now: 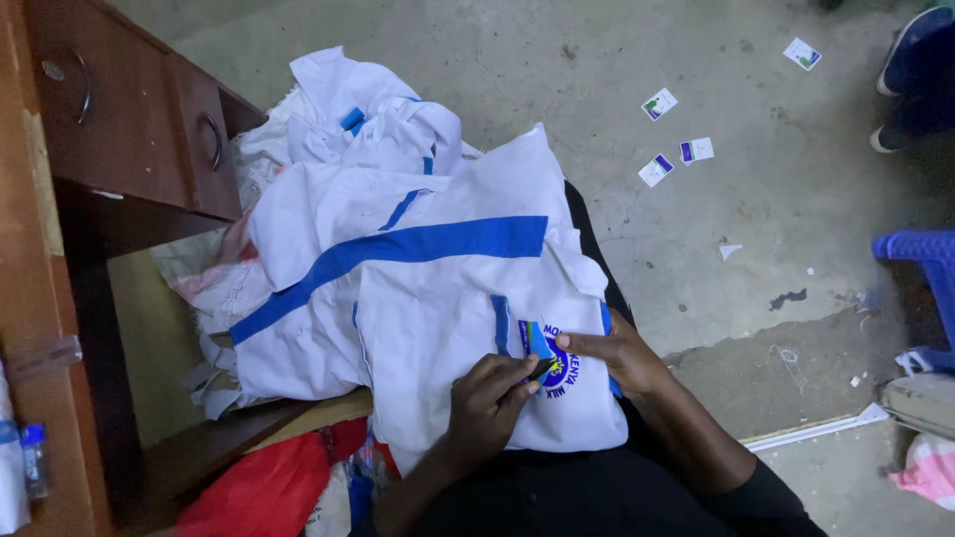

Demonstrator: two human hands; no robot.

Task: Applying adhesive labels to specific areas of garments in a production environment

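Observation:
A white garment with blue stripes point(438, 268) lies folded over my lap. On its lower part is a round blue printed badge point(559, 364). My left hand point(489, 400) has its fingers curled and pinches a small dark object at the badge; what it is I cannot tell. My right hand point(615, 350) rests flat on the cloth beside the badge, thumb pressing the fabric by the blue pocket edge point(501, 323).
More white and blue garments point(368, 119) are piled behind. A dark wooden desk with drawers point(129, 119) stands at left. Small labels point(659, 104) lie scattered on the concrete floor. A blue plastic stool point(920, 259) is at right, red cloth point(259, 492) below the pile.

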